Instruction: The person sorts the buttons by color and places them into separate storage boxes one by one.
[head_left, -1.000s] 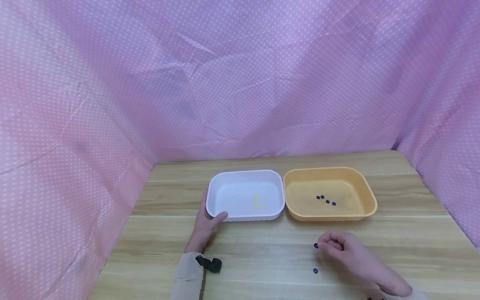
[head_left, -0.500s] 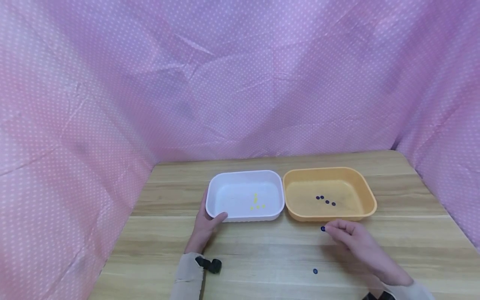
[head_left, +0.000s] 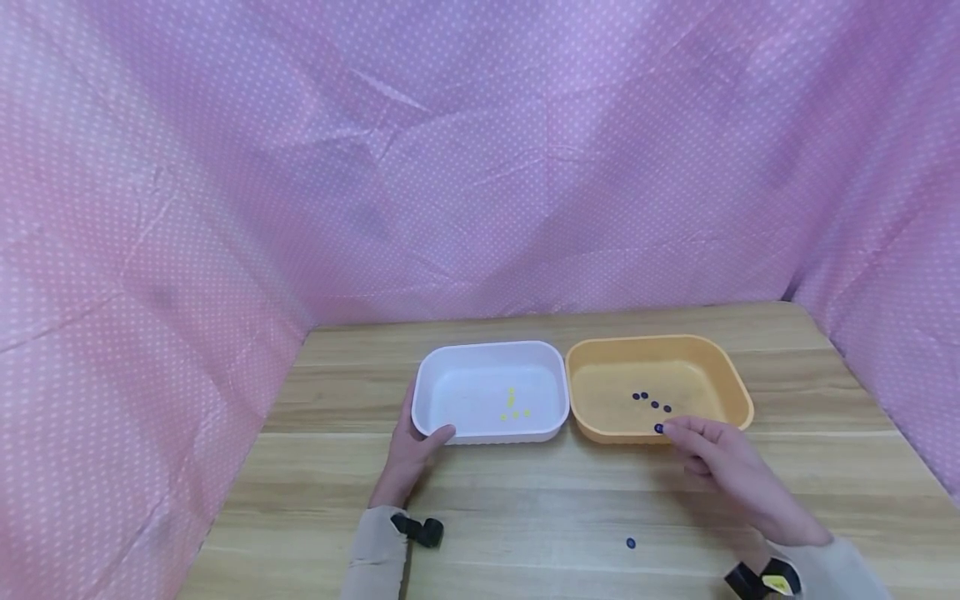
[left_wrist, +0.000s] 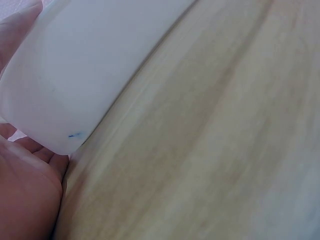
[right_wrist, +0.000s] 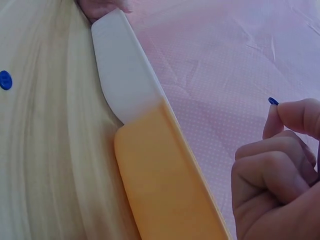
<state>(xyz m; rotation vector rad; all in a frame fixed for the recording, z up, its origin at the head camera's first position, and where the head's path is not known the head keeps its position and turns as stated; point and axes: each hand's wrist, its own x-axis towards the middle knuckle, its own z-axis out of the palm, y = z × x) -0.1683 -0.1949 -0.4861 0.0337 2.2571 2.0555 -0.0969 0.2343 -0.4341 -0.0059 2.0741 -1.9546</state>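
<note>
My right hand (head_left: 723,462) pinches a small dark blue button (head_left: 659,428) between thumb and index finger, at the front rim of the orange plastic tray (head_left: 731,392). The right wrist view shows this button (right_wrist: 273,101) at the fingertips, with the other fingers curled below. Several blue buttons lie in the orange tray, and one loose blue button (head_left: 631,543) lies on the table in front. My left hand (head_left: 408,454) grips the left front corner of the white plastic tray (head_left: 450,379), thumb over the rim and fingers along its side. Small yellow pieces (head_left: 515,414) lie inside it.
The two trays stand side by side on a wooden table (head_left: 510,508). Pink dotted cloth (head_left: 480,167) hangs behind the table and at both sides. A black wrist strap (head_left: 418,529) sits on the left sleeve.
My right hand has carried the pinched blue button from low over the table, up and slightly right, to the orange tray's front rim. The left hand stays on the white tray.
</note>
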